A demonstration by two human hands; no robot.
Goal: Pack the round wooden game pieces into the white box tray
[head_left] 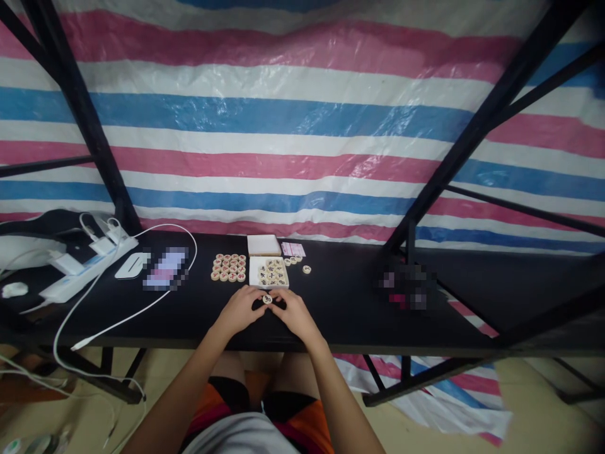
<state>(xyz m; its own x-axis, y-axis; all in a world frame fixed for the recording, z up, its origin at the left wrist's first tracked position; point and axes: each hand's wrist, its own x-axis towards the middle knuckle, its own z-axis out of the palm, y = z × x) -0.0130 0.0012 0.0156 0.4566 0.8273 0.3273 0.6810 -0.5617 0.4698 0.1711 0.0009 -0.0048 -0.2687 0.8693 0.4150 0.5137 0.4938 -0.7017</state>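
Observation:
Between my two hands, just in front of the white box, is a round pale piece (267, 299) with a black character. My left hand (243, 309) pinches its left side, and my right hand (289, 310) pinches its right side. The open white box (253, 281) holds several pieces with black characters. To its left, several pieces with red characters (229, 268) stand in neat rows. A white lid (263, 244) lies behind the box. Right of the box are a few loose pieces, one of them (307, 269) apart from the others.
A pink and white card (293, 250) lies behind the loose pieces. On the left are a power strip (70, 280), a white cable (118, 326) and a blurred phone-like object (165, 270). Blurred items (410, 285) sit at the right, near the black frame post (454, 145).

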